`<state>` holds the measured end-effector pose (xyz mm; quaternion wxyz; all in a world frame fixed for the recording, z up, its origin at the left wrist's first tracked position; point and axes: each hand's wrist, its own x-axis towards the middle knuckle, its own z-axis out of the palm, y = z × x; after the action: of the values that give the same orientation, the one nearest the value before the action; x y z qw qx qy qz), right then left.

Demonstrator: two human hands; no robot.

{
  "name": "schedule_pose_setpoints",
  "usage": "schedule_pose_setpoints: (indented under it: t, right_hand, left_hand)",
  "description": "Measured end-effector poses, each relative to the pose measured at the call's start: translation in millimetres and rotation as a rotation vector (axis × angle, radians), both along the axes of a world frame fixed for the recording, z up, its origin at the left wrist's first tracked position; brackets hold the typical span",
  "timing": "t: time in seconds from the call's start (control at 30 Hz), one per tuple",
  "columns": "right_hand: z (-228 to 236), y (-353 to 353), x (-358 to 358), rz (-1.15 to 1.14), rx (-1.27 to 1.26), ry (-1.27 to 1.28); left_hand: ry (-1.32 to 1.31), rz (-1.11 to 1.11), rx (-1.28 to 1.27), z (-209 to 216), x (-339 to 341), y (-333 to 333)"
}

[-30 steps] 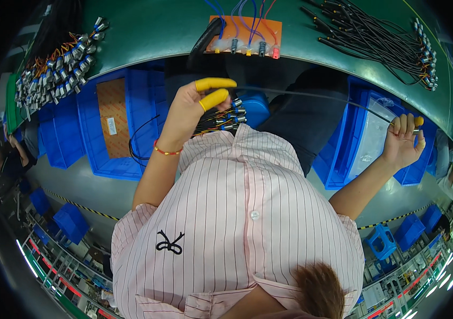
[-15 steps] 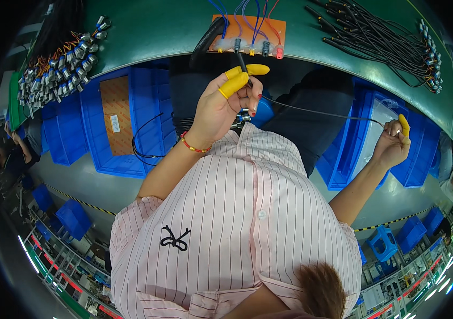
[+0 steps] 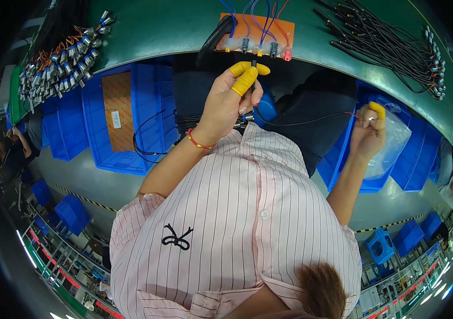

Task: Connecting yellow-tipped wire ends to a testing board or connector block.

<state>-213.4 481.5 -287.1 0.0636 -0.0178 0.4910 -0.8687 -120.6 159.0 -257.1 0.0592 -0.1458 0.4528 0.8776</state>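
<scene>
My left hand (image 3: 227, 101), with yellow finger cots on two fingers, is closed on the black plug end (image 3: 253, 65) of a cable. That end stands upright just below the near edge of an orange board (image 3: 284, 27). Along the board's edge sit several small sockets in yellow, black and red, set in glue, with blue, purple and red wires behind them. From the left hand the thin black cable (image 3: 311, 121) sags across to my right hand (image 3: 369, 127), whose fingers pinch its reddish far end. One right finger wears a yellow cot.
Metal-ended parts with orange wires (image 3: 64, 66) are heaped on the green bench (image 3: 157, 26) at left. A bundle of black cables (image 3: 380, 45) lies at right. Below the bench stand blue bins (image 3: 149, 101), one with clear plastic (image 3: 391, 141). More metal-ended cables (image 3: 243, 119) rest at my lap.
My right hand has moved left toward my body, and the cable between my hands has gone from nearly straight to sagging. The plug end has shifted slightly away from the board's sockets.
</scene>
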Motion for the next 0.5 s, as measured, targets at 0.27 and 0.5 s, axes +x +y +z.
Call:
schedule_pose_setpoints:
  t: [0.27, 0.5]
  right_hand:
    - [3, -57, 21, -0.041, 0.234, -0.030]
    - [4, -54, 14, 0.007, 0.209, 0.026]
  left_hand:
    - [-0.038, 0.034, -0.079, -1, -9, 1]
    - [-0.043, 0.036, -0.089, 3, -13, 1]
